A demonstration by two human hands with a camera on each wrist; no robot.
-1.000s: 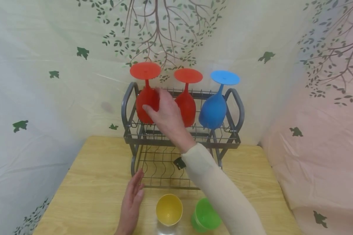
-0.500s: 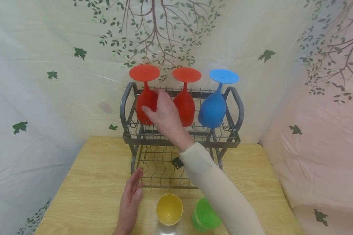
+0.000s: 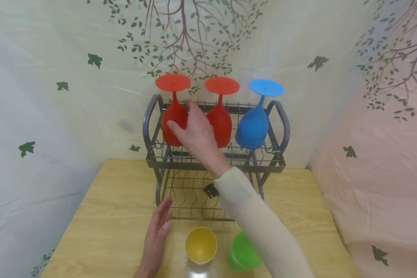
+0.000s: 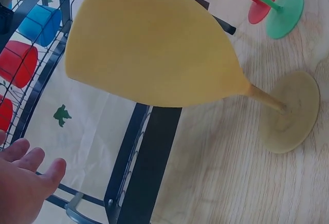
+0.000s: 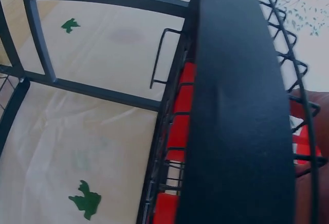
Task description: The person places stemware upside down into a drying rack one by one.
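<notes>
On the rack's upper tier, the leftmost red wine glass [image 3: 174, 125] stands upside down, its foot up. My right hand [image 3: 199, 133] holds its bowl, thumb across the front and fingertips round the far side. Beside it are a second upturned red wine glass [image 3: 220, 125] and a blue one [image 3: 252, 129]. Low at the left, my left hand [image 3: 155, 235] has its fingers extended near the rack's lower front corner, touching no glass. An upright yellow wine glass [image 4: 154, 44] stands to its right, with a green wine glass [image 3: 242, 253] further along.
The dark two-tier metal dish rack [image 3: 208, 166] has a wire lower shelf [image 3: 191, 193]. A red foot [image 4: 262, 5] shows behind the green glass in the left wrist view. The wooden table [image 3: 100, 216] backs onto a leaf-printed curtain [image 3: 90, 116].
The head view shifts slightly. My right hand stays at the leftmost red wine glass, and my left hand keeps its place beside the rack.
</notes>
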